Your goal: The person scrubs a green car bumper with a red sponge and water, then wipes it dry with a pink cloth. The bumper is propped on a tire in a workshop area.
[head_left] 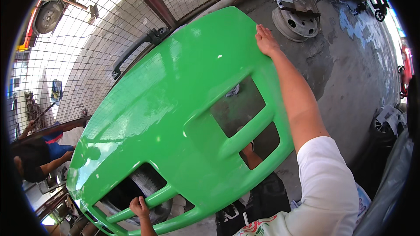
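Observation:
A large glossy green vehicle front panel (144, 100) is tilted across the middle of the view, with cut-out openings at its lower left and its right. Thin bars cross these openings. My left hand (139, 206) is closed round the bar of the lower-left opening. Along the panel's upper right edge lies my right hand (266, 40), its fingers stretched out and the palm against the edge. Small pale spots and hazy patches mark the green surface. Through the openings show a tire (151, 183), grey floor and part of a leg or foot.
A wire mesh fence (100, 26) runs behind the panel, with a dark handle-like part (138, 50) beside it. Another person (35, 157) is at the panel's far left end, a hand near its edge. A steel wheel rim (295, 19) lies on the concrete floor (345, 74).

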Motion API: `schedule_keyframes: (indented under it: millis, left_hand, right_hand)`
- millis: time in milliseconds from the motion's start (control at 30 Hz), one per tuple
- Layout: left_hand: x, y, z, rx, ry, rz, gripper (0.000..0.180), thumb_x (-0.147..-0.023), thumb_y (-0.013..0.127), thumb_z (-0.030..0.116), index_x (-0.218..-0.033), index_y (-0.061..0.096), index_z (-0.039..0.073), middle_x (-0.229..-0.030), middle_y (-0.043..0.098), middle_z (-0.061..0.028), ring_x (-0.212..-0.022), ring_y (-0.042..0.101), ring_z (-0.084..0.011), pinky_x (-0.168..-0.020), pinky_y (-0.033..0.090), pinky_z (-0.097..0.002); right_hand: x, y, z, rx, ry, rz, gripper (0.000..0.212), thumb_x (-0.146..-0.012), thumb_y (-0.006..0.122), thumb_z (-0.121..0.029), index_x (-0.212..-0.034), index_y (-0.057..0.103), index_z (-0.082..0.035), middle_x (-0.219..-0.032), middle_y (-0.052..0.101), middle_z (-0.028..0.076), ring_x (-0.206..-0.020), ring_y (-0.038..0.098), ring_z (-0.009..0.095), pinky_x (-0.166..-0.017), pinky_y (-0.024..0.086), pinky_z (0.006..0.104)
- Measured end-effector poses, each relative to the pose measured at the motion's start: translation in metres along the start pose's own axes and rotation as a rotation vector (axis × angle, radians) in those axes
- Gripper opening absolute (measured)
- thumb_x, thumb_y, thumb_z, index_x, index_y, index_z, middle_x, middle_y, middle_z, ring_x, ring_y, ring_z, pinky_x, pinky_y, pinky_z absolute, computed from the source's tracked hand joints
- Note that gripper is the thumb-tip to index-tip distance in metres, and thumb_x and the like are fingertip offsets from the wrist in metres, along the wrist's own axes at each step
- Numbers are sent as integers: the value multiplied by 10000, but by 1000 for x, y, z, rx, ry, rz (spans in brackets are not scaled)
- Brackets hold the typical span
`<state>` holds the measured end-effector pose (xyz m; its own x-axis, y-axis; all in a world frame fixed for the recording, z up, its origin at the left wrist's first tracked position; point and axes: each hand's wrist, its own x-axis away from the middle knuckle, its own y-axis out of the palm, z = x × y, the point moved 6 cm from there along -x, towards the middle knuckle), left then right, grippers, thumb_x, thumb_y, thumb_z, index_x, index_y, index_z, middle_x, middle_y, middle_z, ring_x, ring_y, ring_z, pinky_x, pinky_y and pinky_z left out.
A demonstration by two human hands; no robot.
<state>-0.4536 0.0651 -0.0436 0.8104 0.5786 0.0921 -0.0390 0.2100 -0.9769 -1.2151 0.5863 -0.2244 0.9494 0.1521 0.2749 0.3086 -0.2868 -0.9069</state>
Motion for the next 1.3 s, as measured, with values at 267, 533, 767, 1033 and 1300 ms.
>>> schedule_keyframes:
  millis: [267,533,767,1033,1300]
  left_hand:
    - [7,1,-4,3,-48,13,530,-951,620,329,-572,412,22,-567,416,-195,-545,471,-409,-543,322,-509]
    - [2,-3,1,27,20,68,539,-952,617,353,-582,417,15,-584,428,-204,-559,481,-421,-553,345,-510]
    - [14,-5,2,46,-4,83,512,-947,619,319,-587,418,15,-580,417,-198,-553,473,-411,-544,328,-505]
    - [-9,-1,17,13,-5,0,478,-911,639,299,-596,424,9,-574,422,-208,-551,463,-421,-548,310,-518]
    - [8,-1,2,-69,-30,-28,460,-936,573,326,-624,500,-4,-591,466,-241,-589,494,-468,-579,316,-561]
  right_hand:
    - [150,9,-166,112,-143,195,689,-1073,296,-488,-1648,243,-111,-1732,195,25,-1602,140,275,-1288,118,548]
    - [470,101,-461,-172,-1027,-98,728,-1031,449,-506,-1621,327,-97,-1704,287,38,-1594,183,248,-1294,59,557]
    - [349,45,-311,-4,-838,20,670,-1066,360,-442,-1644,258,-120,-1721,231,34,-1594,173,264,-1286,75,585]
    - [138,-31,-40,16,54,86,680,-1094,234,-488,-1657,190,-110,-1741,150,22,-1605,118,270,-1281,104,591]
    - [274,19,-202,-16,-663,51,678,-1085,274,-470,-1642,243,-84,-1727,197,66,-1602,128,293,-1287,95,579]
